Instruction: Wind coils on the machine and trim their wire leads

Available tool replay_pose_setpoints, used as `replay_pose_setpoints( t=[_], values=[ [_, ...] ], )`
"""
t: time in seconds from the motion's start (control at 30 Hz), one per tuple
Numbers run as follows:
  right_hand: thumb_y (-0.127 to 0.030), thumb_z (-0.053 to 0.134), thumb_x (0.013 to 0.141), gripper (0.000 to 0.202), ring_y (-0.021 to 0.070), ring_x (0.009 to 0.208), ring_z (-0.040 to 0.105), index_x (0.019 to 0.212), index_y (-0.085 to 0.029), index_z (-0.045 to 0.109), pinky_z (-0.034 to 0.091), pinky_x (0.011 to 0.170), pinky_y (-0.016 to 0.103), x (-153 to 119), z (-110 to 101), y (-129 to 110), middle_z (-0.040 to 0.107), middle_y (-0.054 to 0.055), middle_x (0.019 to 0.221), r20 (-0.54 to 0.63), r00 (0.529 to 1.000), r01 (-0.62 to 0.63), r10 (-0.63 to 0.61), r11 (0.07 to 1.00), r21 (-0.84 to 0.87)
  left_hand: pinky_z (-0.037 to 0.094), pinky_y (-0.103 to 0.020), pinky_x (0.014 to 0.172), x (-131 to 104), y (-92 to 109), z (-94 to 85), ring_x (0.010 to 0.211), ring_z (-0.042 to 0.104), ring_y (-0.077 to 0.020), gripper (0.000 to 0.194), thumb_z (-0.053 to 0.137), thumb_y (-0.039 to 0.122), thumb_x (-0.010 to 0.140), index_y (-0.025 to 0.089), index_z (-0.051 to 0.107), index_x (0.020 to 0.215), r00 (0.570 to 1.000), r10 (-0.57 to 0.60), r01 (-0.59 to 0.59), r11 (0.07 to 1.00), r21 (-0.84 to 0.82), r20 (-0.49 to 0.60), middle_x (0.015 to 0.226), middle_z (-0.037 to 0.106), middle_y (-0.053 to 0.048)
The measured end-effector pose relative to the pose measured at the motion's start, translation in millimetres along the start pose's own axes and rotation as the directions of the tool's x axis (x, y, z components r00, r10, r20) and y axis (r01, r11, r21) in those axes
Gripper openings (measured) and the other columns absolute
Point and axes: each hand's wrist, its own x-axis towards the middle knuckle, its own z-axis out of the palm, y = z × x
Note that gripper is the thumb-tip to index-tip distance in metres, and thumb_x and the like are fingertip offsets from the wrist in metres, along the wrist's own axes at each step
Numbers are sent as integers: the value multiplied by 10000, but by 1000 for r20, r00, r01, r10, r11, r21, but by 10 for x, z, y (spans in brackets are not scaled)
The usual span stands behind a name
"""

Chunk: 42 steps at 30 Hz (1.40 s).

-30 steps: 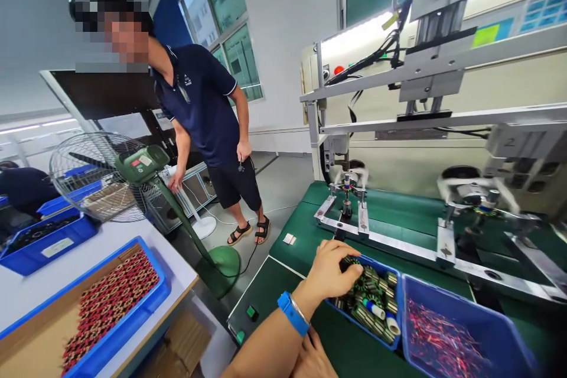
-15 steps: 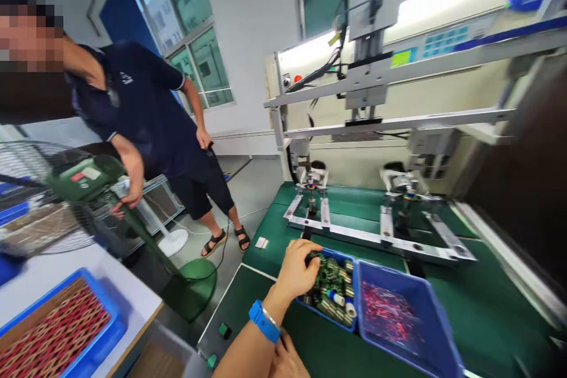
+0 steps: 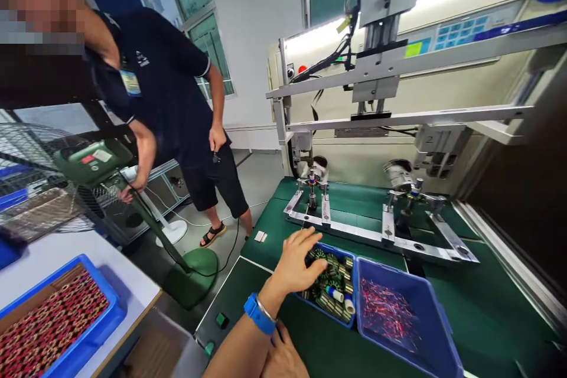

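Note:
My left hand, with a blue watch at the wrist, hovers over the near-left side of a small blue bin. Its fingers are stretched and the thumb stands apart; nothing shows in its grasp. Inside the bin lie small metal cylinders with green ends, plus a blue-and-white piece. My right hand rests low, under the left forearm, at the bottom edge. Most of its fingers are hidden there, so what it holds cannot be made out.
A larger blue bin with red wire scraps adjoins on the right. Behind stands a machine with a metal fixture rail. At left, a person grips a green fan stand; a blue tray of red-black parts sits on a white table.
My left hand has opened from curled fingers at the bin and lifted slightly. The right hand stays low. The person at left has shifted to the right in view.

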Motion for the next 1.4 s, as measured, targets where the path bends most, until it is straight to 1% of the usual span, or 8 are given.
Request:
replay_pose_setpoints(
  t=[0.2,0.3,0.43,0.57,0.83,0.93,1.1,1.4],
  values=[
    [-213,482,893,624,303,1186,547,1491,-287,322,289,1112,501,-42,34,64,595,44,1330,83,997,7,-7,1000,1,104,-467,1186,-42,87,-103,1463,97,-241,673,383,516,977,163,208,1523,997,16,-22,997,72,78,1575,110,-114],
    [-239,494,897,608,310,1185,542,1483,-290,342,277,1116,499,-52,24,72,614,41,1306,95,995,35,-35,999,4,102,-458,1191,-51,103,-111,1454,148,-240,664,345,566,974,176,273,1506,976,41,-55,997,57,214,1562,189,-110],
    [-277,483,916,572,309,1169,549,1475,-279,365,251,1120,504,-75,61,64,644,50,1260,13,999,29,-29,999,-33,98,-456,1190,-42,98,-99,1464,86,-231,725,267,603,973,149,168,1529,997,41,-47,995,83,71,1582,76,-119],
    [-292,472,920,522,319,1153,559,1440,-283,431,257,1103,517,-140,174,92,684,53,1186,-71,997,22,-26,999,-47,77,-477,1187,-42,141,-113,1459,119,-233,718,284,643,954,194,243,1512,973,5,-24,997,79,231,1567,191,-94],
    [-324,505,869,537,350,1135,556,1403,-277,491,328,1023,530,-206,383,266,698,79,1144,24,998,50,-50,999,-2,71,-473,1181,-105,196,-152,1459,114,-231,773,264,712,921,218,235,1515,984,29,-29,1000,2,176,1565,208,-81],
    [-341,526,847,545,362,1183,523,1386,-266,517,315,1032,531,-212,314,233,670,91,1202,109,994,10,-13,1000,26,91,-471,1177,-120,191,-148,1464,56,-257,828,277,724,910,179,188,1527,1000,-6,6,1000,5,0,1588,93,-92],
    [-383,607,780,536,404,1219,495,1300,-255,610,296,1051,564,-201,51,54,603,102,1312,262,963,-66,59,998,18,77,-462,1175,-130,165,-103,1443,187,-246,750,254,706,929,182,395,1446,991,24,-22,1000,-16,129,1531,305,-87],
    [-383,607,740,631,425,1324,384,1343,-200,569,172,1113,587,-138,-305,-207,490,147,1421,371,915,-176,160,984,9,88,-435,1175,-131,129,-79,1450,162,-214,615,376,584,968,198,382,1448,992,-37,33,999,32,118,1551,263,-44]
  ],
)
